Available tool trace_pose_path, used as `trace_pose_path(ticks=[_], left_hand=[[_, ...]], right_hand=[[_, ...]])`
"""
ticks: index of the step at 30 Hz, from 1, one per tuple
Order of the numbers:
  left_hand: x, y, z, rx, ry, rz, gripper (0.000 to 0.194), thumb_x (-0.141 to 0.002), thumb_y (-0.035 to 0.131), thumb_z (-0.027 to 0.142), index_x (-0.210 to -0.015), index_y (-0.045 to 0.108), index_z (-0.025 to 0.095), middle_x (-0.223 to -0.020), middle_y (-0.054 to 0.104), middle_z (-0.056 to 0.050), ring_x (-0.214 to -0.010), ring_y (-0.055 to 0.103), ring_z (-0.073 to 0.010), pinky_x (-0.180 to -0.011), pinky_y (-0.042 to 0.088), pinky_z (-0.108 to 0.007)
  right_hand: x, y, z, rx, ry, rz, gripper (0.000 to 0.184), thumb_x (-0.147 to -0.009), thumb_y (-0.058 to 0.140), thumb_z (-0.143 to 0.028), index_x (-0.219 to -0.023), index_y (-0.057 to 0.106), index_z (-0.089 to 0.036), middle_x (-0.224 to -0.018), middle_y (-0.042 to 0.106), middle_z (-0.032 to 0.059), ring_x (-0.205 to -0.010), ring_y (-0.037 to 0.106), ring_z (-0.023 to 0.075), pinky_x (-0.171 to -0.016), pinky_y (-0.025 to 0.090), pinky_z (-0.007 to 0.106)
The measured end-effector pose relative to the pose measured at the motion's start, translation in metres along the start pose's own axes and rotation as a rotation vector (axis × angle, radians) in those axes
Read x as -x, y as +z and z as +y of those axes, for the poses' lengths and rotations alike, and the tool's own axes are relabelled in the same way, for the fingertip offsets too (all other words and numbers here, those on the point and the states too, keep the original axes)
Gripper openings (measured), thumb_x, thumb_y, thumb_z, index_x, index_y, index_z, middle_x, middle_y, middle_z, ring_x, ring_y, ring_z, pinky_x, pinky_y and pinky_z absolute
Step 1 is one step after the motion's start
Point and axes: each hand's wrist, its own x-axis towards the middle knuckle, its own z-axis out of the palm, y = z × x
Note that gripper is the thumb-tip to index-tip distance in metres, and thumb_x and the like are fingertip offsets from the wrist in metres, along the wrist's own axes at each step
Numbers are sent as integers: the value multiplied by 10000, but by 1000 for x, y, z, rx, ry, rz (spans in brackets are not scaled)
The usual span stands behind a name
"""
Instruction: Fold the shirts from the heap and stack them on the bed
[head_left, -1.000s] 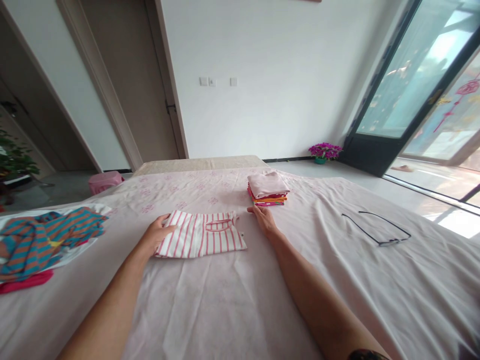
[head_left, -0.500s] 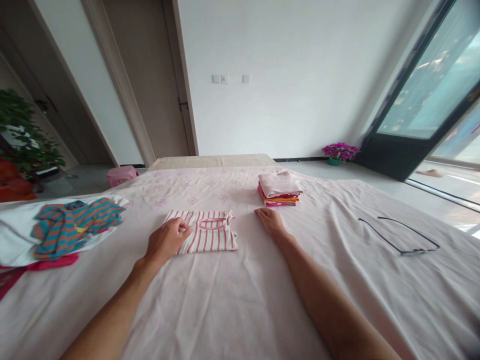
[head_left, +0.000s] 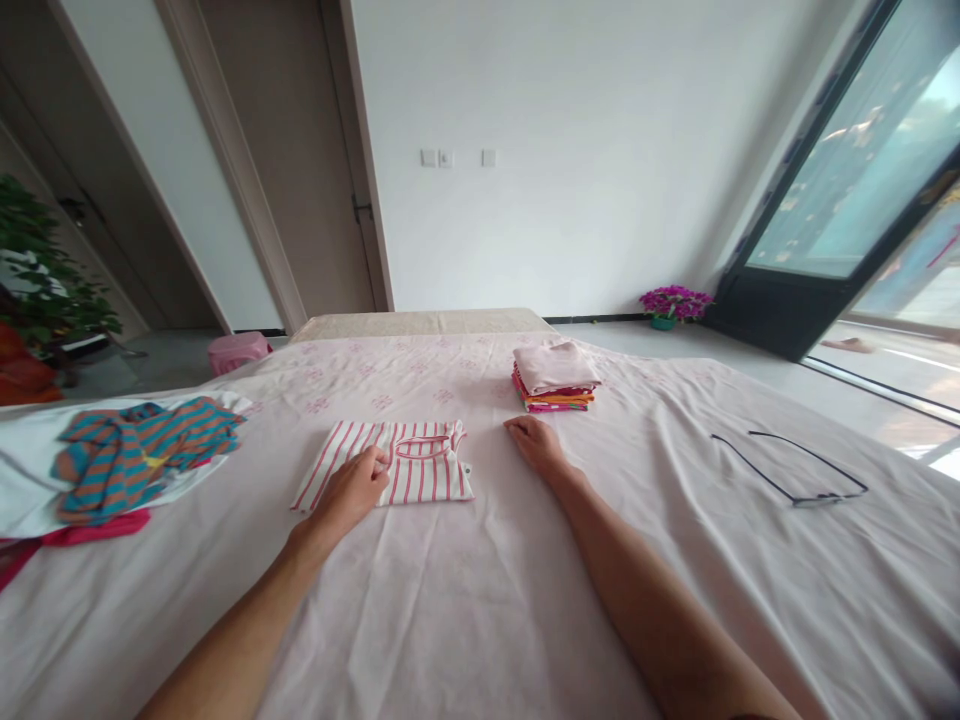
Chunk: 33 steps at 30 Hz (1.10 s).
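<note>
A folded white top with pink stripes [head_left: 424, 470] lies on the pale pink bed sheet [head_left: 480, 600] in front of me. My left hand [head_left: 351, 492] rests on the top's lower left part, fingers stretched out over the cloth. My right hand [head_left: 534, 446] lies flat and open on the sheet just right of the top, apart from it. Behind my right hand stands a small stack of folded clothes [head_left: 555, 376], pale pink on top with orange and pink layers under it.
A heap of unfolded clothes [head_left: 142, 452], teal and orange stripes over white and red, lies at the left edge. Thin-framed glasses [head_left: 796, 472] lie on the sheet at the right. A pink stool [head_left: 238, 351], a door, a potted plant [head_left: 45, 270] and purple flowers [head_left: 673, 302] stand beyond the bed.
My left hand slid from the top's left edge inward and down onto its lower left part. More of the striped cloth now shows left of the hand. My right hand stayed put.
</note>
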Motion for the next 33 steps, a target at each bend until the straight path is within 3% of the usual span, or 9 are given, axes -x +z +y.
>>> trace_pose_path(ticks=[5, 9, 13, 18, 22, 25, 27, 30, 33], left_hand=[[-2, 2, -10, 98, 26, 151, 246, -890, 436, 257, -1003, 652, 226, -1021, 732, -44, -949, 669, -182, -829, 468, -264], [-9, 6, -25, -66, 163, 306, 371, -928, 358, 223, -1161, 647, 200, -1224, 678, -91, -1184, 589, -205, -1050, 408, -320], [-12, 17, -31, -258, 304, 258, 460, -966, 347, 300, -1342, 561, 143, -1453, 526, -130, -1397, 407, -244, -1180, 276, -416], [-8, 27, -26, -388, 341, 148, 515, -967, 391, 360, -1441, 473, 177, -1536, 428, -118, -1433, 362, -258, -1185, 254, -460], [-9, 27, -26, -358, 311, 123, 539, -953, 425, 395, -1453, 464, 196, -1563, 384, -111, -1451, 327, -278, -1183, 247, -486], [-15, 21, -30, -208, 330, 127, 490, -952, 410, 383, -1388, 538, 201, -1504, 479, -93, -1415, 390, -255, -1172, 292, -450], [-21, 11, -37, -93, 266, 209, 451, -943, 386, 321, -1319, 592, 182, -1408, 577, -94, -1347, 475, -223, -1148, 342, -388], [-28, -9, -56, -55, 1, 338, 445, -901, 417, 296, -1270, 617, 149, -1282, 644, -138, -1253, 554, -253, -1085, 405, -381], [-32, -27, -84, -86, -233, 290, 516, -847, 500, 391, -1269, 606, 113, -1200, 664, -195, -1184, 594, -333, -989, 463, -444]], right_hand=[[0, 1, 1, 49, -30, -9, 344, -869, 458, -271, -1032, 749, -188, -1061, 737, 50, -1010, 656, 212, -916, 464, 286], [0, 1, 0, 67, -32, -19, 339, -867, 459, -248, -1038, 746, -189, -1077, 732, 50, -1021, 648, 201, -927, 452, 273], [0, 1, -1, 80, -54, -14, 329, -855, 471, -222, -1033, 744, -175, -1058, 725, 56, -1002, 643, 198, -917, 448, 269], [2, 1, -3, 103, -93, -10, 307, -851, 487, -208, -1010, 746, -162, -1045, 714, 69, -986, 638, 204, -899, 445, 271], [3, 1, -3, 118, -124, -20, 289, -855, 492, -186, -997, 744, -173, -1051, 708, 65, -997, 626, 192, -920, 435, 260], [4, 2, -4, 136, -124, -36, 286, -856, 498, -173, -1006, 741, -177, -1066, 702, 65, -1013, 618, 189, -932, 430, 259], [5, 2, -5, 147, -123, -43, 286, -858, 499, -166, -1016, 738, -176, -1078, 697, 68, -1021, 616, 186, -934, 428, 259], [6, 0, -8, 166, -131, -47, 278, -868, 500, -161, -1019, 733, -172, -1079, 693, 72, -1021, 614, 180, -934, 426, 254], [8, -2, -13, 209, -125, -60, 283, -888, 485, -155, -1037, 725, -175, -1083, 694, 78, -1028, 615, 181, -934, 429, 260]])
